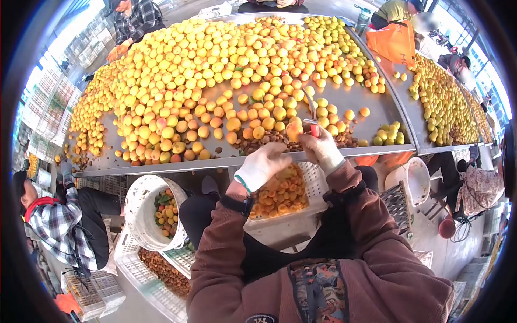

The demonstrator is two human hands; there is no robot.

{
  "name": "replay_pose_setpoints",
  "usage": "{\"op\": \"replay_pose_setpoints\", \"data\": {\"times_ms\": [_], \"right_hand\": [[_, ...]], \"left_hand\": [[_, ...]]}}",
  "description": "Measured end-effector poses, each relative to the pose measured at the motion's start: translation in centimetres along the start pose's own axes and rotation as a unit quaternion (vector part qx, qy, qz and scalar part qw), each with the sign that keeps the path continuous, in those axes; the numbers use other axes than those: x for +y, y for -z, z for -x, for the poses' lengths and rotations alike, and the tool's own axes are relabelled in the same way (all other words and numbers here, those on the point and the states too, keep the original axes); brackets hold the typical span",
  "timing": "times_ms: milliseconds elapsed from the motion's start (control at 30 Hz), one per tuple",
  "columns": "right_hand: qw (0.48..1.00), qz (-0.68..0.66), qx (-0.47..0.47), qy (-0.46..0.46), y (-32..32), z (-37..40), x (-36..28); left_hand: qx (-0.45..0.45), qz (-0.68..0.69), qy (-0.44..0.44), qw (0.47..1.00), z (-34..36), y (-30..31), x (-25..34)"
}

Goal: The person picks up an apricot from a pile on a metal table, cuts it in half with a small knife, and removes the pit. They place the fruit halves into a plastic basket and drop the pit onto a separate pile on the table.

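My left hand (263, 166), in a white glove with a green cuff edge, is over the table's front edge; its fingers are bent and blurred, and what they hold, if anything, is hidden. Just right of it, my right hand (321, 147), also gloved, is closed on a small tool with a red handle (314, 128) and a metal tip. An orange apricot (294, 129) is at its fingertips. Brown pits (253, 146) lie on the metal table (371, 110) before my hands. Below them, a white crate (316, 184) holds halved apricots (280, 195).
A large heap of apricots (188, 59) covers much of the table. Greenish fruit (389, 133) lies at its right corner. A white bucket (141, 215) stands at my left, above a crate of pits (161, 272). Another bucket (417, 177) is at right. Several people sit around.
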State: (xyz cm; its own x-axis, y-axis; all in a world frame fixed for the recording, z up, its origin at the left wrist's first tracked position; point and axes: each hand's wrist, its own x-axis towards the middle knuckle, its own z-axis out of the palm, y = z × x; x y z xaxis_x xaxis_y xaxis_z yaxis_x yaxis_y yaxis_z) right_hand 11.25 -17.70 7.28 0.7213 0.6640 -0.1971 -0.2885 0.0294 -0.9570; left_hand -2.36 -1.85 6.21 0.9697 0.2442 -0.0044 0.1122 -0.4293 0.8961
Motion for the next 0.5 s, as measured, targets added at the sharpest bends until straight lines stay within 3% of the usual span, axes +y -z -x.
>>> {"op": "replay_pose_setpoints", "data": {"times_ms": [33,67,100,133,167,267,367,400,433,500], "right_hand": [[1.0,-0.002,-0.002,-0.004,-0.2,0.1,0.7],[1.0,0.011,-0.003,0.024,-0.8,-0.1,1.4],[0.998,0.023,-0.005,0.053,-1.4,-0.2,2.1],[0.994,-0.042,-0.033,0.097,-2.0,0.1,2.9],[0.982,-0.123,-0.131,0.058,-2.0,0.4,2.7],[0.993,0.005,-0.068,0.1,-3.1,0.2,2.8],[0.982,-0.047,-0.118,0.143,-3.5,1.1,2.2],[0.984,0.057,-0.082,0.148,-2.8,1.0,2.6],[0.985,0.062,-0.073,0.147,-2.8,1.5,2.5],[0.966,0.172,-0.063,0.184,-3.1,2.3,2.1]], "left_hand": [[0.001,0.0,0.005,1.0,-0.1,-0.3,-0.5],[-0.013,0.226,0.032,0.974,-0.5,-0.7,-1.0],[-0.025,0.44,0.055,0.896,-0.7,-1.0,-1.4],[-0.073,0.541,0.046,0.837,-0.7,-1.4,-1.9],[-0.072,0.541,0.045,0.837,-0.5,-1.3,-1.5],[-0.008,0.479,0.063,0.876,-0.5,-1.2,-0.4],[0.033,0.511,0.025,0.859,-0.4,-1.1,0.7],[0.08,0.47,0.01,0.879,-0.6,-1.2,0.3],[0.082,0.466,0.007,0.881,-0.6,-1.1,0.2],[0.108,0.558,0.0,0.823,-0.3,-0.4,1.5]]}}
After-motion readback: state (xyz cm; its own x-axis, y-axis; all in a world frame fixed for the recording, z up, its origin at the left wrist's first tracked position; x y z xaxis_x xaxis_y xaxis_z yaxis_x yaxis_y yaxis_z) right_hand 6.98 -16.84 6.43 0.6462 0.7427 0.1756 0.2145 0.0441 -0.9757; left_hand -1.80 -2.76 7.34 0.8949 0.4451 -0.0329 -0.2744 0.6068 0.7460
